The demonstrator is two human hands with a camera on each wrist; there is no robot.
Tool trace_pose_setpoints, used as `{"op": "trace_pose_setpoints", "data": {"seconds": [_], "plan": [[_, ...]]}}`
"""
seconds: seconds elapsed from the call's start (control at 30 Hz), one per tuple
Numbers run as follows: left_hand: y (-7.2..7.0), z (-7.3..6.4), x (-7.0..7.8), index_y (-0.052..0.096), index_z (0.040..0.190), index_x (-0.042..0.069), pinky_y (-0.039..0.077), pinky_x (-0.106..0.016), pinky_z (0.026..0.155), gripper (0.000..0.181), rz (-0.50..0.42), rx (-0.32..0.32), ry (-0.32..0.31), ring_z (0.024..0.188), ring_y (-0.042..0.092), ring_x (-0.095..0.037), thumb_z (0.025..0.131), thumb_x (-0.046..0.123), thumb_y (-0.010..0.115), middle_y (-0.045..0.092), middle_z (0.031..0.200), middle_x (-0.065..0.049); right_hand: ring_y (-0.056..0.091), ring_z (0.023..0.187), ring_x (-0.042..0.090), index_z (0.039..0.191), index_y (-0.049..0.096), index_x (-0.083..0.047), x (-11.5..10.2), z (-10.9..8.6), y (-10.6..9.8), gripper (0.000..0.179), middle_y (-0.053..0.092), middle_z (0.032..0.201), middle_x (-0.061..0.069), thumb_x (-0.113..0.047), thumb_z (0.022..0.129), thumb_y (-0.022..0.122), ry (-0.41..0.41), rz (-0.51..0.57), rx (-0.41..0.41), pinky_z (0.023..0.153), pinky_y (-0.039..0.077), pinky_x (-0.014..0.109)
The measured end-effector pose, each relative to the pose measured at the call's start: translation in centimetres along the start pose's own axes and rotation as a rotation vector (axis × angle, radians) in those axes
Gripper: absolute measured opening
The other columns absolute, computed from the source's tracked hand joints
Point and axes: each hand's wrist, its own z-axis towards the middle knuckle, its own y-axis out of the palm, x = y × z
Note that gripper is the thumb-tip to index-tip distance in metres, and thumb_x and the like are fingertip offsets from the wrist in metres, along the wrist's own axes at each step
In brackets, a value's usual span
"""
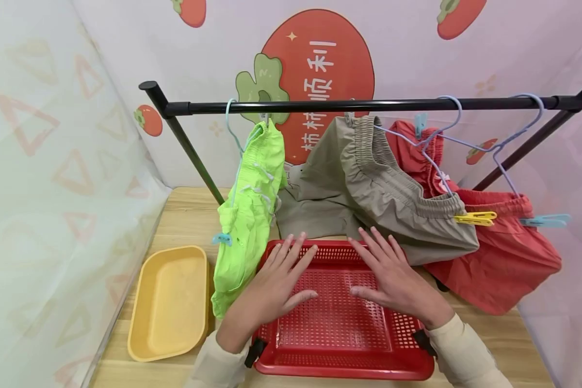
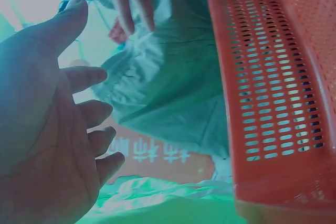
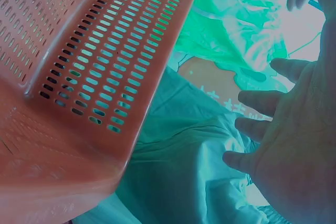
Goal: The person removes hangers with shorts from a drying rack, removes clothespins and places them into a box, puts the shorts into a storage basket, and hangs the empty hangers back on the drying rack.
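Note:
Both hands hover palm down over the red perforated basket [image 1: 330, 307], fingers spread and holding nothing. My left hand [image 1: 281, 280] is above the basket's left part, beside neon green shorts [image 1: 252, 205] clipped to a hanger. Over the right part is my right hand [image 1: 393, 275], its fingertips overlapping the lower edge of the grey-brown shorts [image 1: 383, 178] in the head view. Red shorts [image 1: 504, 258] hang further right. In the left wrist view the left hand [image 2: 47, 114] has straight, parted fingers; the right wrist view shows the right hand [image 3: 294, 124] likewise.
A black rail [image 1: 310, 108] crosses behind the basket and carries the hangers. A yellow tray [image 1: 174, 302] stands on the wooden table [image 1: 179, 210] at the left. Clothespins, one yellow [image 1: 477, 217] and several blue, grip the waistbands. A printed cloth [image 1: 213, 48] forms the backdrop.

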Motion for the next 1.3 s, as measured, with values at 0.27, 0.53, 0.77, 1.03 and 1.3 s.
{"op": "trace_pose_setpoints", "data": {"seconds": [0.27,0.53,0.77,1.03,1.3], "plan": [[-2.9,-2.8,1.5,0.018,0.166,0.016,0.015,-0.042,0.123,0.083,-0.085,0.132,0.066,0.156,0.010,-0.031,0.102,0.048,0.061,0.008,0.172,-0.006,0.013,0.154,0.039,0.165,0.024,-0.016,-0.6,0.2,-0.1,0.092,0.020,0.169,0.010,-0.051,0.094,0.072,-0.006,0.043,0.039,0.122,0.005,0.053],[-5.4,-5.1,2.4,0.042,0.156,0.005,0.024,-0.037,0.121,0.067,-0.091,0.437,0.078,0.147,0.036,-0.034,0.108,0.051,0.047,0.037,0.162,-0.015,0.015,0.154,0.035,0.164,0.027,-0.015,-1.7,0.9,0.0,0.087,0.027,0.167,0.008,-0.048,0.096,0.071,0.004,0.079,0.045,0.121,0.014,0.057],[-6.2,-6.1,1.5,0.066,0.124,-0.008,0.039,-0.032,0.110,0.044,-0.075,0.905,0.003,0.112,0.058,-0.042,0.106,0.031,0.058,0.062,0.125,-0.026,0.018,0.151,0.046,0.161,0.033,-0.012,-0.6,-1.0,0.4,0.084,0.029,0.163,0.021,-0.047,0.096,0.072,0.150,0.123,-0.023,0.115,0.018,0.067],[-6.5,-6.4,0.1,0.068,0.120,-0.007,0.036,-0.032,0.095,0.039,-0.047,1.064,-0.213,0.099,0.054,-0.045,0.099,0.025,0.062,0.061,0.115,-0.028,0.019,0.147,0.053,0.159,0.037,-0.009,1.0,-3.7,0.4,0.084,0.030,0.161,0.027,-0.042,0.093,0.077,0.220,0.158,-0.004,0.107,0.026,0.074],[-5.8,-6.5,-1.1,0.061,0.124,-0.008,0.042,-0.029,0.091,0.036,-0.115,1.000,-0.397,0.099,0.057,-0.037,0.093,0.008,0.067,0.063,0.118,-0.021,0.026,0.145,0.052,0.158,0.038,-0.008,2.0,-5.5,-0.4,0.084,0.031,0.160,0.028,-0.038,0.092,0.080,0.262,0.174,0.026,0.101,0.034,0.074]]}}
